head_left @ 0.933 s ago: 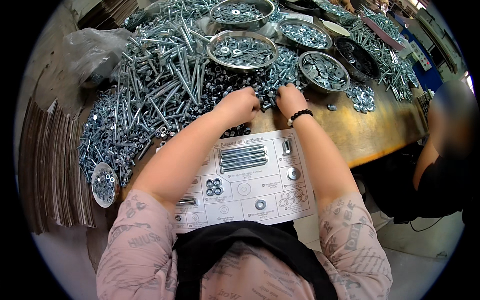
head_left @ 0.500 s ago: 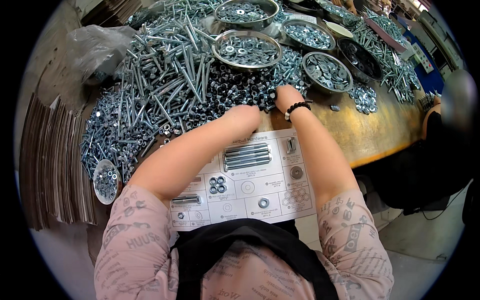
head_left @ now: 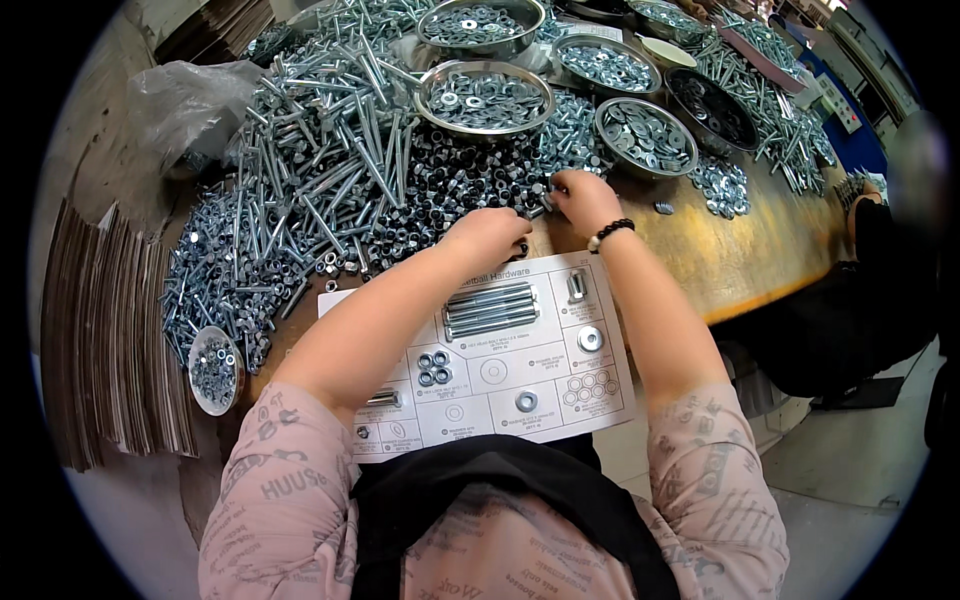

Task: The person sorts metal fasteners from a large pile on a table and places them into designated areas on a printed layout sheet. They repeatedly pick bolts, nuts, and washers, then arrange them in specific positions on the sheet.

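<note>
My left hand [head_left: 487, 236] is at the near edge of a heap of nuts with black inserts [head_left: 470, 165], its fingers curled round a dark nut [head_left: 521, 249] at the fingertips. Just to its right, my right hand [head_left: 587, 203] wears a beaded bracelet and pinches a small nut [head_left: 548, 202] beside the heap. Below both hands lies a printed hardware sheet [head_left: 492, 372]. Long bolts [head_left: 490, 311], several nuts [head_left: 434, 369], a large washer [head_left: 591, 339], a short bolt [head_left: 577, 286] and a smaller washer [head_left: 526, 402] rest on it. My left forearm hides part of the sheet.
Loose bolts [head_left: 320, 150] are piled at the left and back. Steel bowls of washers [head_left: 484, 133] stand behind the nuts. A white bowl [head_left: 217, 408] sits at the table's left edge, near stacked cardboard [head_left: 120, 340]. Another person's dark clothing [head_left: 840, 310] shows at right.
My left hand has turned and its fingers now show, with a dark nut at the tips. My right hand has shifted slightly right, its fingers pinching at the heap's edge.
</note>
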Demonstrator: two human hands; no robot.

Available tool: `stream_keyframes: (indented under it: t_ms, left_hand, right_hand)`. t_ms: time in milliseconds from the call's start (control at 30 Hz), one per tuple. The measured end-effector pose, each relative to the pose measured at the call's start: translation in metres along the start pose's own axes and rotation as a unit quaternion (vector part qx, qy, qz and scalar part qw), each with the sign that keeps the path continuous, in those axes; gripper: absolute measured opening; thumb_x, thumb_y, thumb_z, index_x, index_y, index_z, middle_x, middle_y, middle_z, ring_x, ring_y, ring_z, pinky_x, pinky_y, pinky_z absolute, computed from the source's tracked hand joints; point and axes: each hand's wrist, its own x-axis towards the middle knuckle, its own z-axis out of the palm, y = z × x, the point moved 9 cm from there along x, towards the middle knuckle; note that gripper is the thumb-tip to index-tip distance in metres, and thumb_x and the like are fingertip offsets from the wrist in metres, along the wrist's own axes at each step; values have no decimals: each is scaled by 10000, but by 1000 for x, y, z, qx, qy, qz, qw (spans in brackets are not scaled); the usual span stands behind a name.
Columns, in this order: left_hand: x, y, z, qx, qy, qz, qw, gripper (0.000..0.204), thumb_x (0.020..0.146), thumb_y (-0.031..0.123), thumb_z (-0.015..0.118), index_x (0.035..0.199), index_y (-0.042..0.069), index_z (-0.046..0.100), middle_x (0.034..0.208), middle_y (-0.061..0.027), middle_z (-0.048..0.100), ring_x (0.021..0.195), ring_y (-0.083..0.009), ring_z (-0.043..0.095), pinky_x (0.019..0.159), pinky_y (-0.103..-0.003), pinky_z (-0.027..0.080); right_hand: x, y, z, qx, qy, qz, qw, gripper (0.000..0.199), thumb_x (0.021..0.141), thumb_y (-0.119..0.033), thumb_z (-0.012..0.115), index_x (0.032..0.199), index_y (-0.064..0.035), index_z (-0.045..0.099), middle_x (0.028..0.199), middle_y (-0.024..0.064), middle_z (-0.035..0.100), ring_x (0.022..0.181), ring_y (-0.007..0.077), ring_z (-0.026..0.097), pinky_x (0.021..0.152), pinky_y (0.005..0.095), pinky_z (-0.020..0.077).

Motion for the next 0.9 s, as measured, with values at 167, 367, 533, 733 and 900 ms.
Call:
stream_keyframes:
  t_ms: [167, 367, 533, 733, 900]
  left_hand:
    - [4, -4, 19, 43, -37, -10, 998, 140, 753, 159, 565, 881, 123, 611, 900, -105, 571, 833, -301, 586, 701, -403, 484]
    - [-9, 18, -12, 8, 63, 0, 998, 209, 724, 161, 619, 922, 97, 622, 870, -92, 576, 815, -290, 579, 709, -381, 479]
    - [-64, 110, 11, -100, -4, 87, 991, 219, 724, 172, 628, 928, 93, 616, 834, -100, 566, 789, -289, 572, 691, -380, 471]
    - [-85, 145, 50, -53, -4, 126, 991, 209, 712, 183, 631, 895, 85, 614, 798, -82, 569, 708, -275, 579, 629, -370, 472]
    - [-93, 146, 43, -108, 24, 81, 991, 191, 729, 179, 619, 899, 92, 622, 828, -56, 577, 781, -230, 558, 761, -346, 397]
  right_hand:
    - [-43, -22, -45, 151, 2, -6, 989, 188, 743, -164, 640, 880, -36, 638, 817, 129, 628, 759, 280, 599, 673, 347, 475]
    - [-156, -47, -57, 174, -130, -60, 974, 185, 711, -141, 663, 872, -57, 634, 833, 117, 615, 790, 275, 583, 706, 338, 469]
    - [-225, -52, -45, 57, -167, -79, 981, 215, 668, -92, 682, 867, -49, 612, 810, 102, 587, 780, 293, 572, 679, 353, 478]
    - [-231, -47, -53, 48, -140, -39, 988, 270, 677, -89, 655, 932, -75, 569, 867, 105, 546, 781, 288, 570, 665, 366, 481]
    - [-236, -38, -51, 27, -142, 0, 990, 298, 678, -110, 663, 952, -83, 550, 857, 99, 538, 790, 282, 567, 659, 368, 476]
